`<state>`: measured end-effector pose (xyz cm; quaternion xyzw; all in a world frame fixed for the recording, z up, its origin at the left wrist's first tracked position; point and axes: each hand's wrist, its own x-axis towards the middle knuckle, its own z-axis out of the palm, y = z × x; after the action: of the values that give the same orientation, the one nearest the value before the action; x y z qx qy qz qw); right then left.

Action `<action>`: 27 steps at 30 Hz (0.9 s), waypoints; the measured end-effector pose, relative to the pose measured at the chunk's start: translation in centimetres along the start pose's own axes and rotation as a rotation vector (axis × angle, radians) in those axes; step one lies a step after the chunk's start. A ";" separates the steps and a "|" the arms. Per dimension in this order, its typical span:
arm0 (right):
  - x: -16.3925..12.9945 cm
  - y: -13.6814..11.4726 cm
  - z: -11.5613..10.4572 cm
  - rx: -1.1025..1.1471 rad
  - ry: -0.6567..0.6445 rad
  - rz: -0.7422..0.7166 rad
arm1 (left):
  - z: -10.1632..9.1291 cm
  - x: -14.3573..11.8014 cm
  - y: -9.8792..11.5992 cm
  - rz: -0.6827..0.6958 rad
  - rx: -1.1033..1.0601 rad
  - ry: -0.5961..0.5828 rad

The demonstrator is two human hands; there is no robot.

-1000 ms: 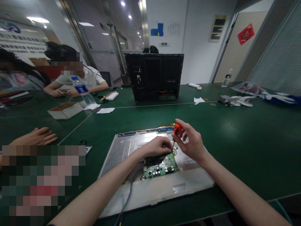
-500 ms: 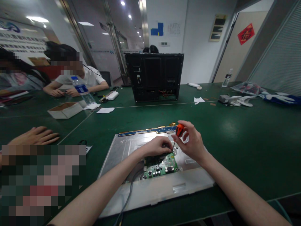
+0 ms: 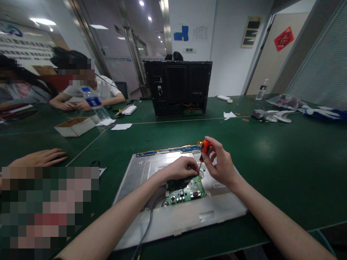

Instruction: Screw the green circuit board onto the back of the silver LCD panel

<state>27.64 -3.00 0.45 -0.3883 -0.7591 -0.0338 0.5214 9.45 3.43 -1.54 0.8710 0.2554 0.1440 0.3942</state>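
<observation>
An orange and black screwdriver is pinched by its handle in my right hand. Its thin shaft slants down to the upper right corner of a green circuit board. My left hand is closed, its fingertips bunched at that corner beside the screwdriver's tip; whatever they hold is hidden. The board lies on the metal back of a flat display panel, which rests on the table. A blue circuit strip runs along the panel's far edge. A grey cable hangs over the near edge.
On the green table a black monitor housing stands upright. At left are an open box, a water bottle and another person's hand. White gloves and a plastic bag lie at right.
The screwdriver's handle has turned in my right hand and stands more upright, my fingers shifting around it. My left hand, the board and the panel have stayed put.
</observation>
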 end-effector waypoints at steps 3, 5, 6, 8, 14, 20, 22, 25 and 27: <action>0.0 0.1 0.1 -0.005 0.024 -0.012 | 0.0 0.0 0.1 0.002 0.002 0.001; 0.0 0.2 0.1 -0.015 0.047 -0.030 | -0.1 0.0 0.1 0.003 0.014 0.001; 0.0 0.2 0.2 -0.017 0.058 -0.038 | -0.1 0.0 0.1 0.002 0.022 0.002; 0.1 0.3 0.2 -0.012 0.071 -0.046 | -0.1 0.0 0.2 -0.002 0.035 0.009; 0.0 0.5 0.1 -0.004 0.049 -0.050 | -0.2 0.0 0.3 -0.005 0.036 0.004; 0.0 0.5 0.1 0.005 0.036 -0.055 | -0.1 0.1 0.1 -0.019 0.050 -0.002; 0.0 0.4 0.2 0.008 0.046 -0.061 | 0.0 0.1 0.1 -0.018 0.042 0.003; 0.0 0.1 0.1 -0.004 0.053 -0.073 | 0.0 0.1 0.0 -0.009 0.021 0.008; 0.0 0.0 0.0 -0.009 0.050 -0.074 | 0.0 0.0 0.0 -0.002 0.007 0.004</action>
<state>27.61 -2.99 0.46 -0.3615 -0.7594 -0.0662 0.5369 9.48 3.46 -1.49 0.8718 0.2577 0.1446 0.3906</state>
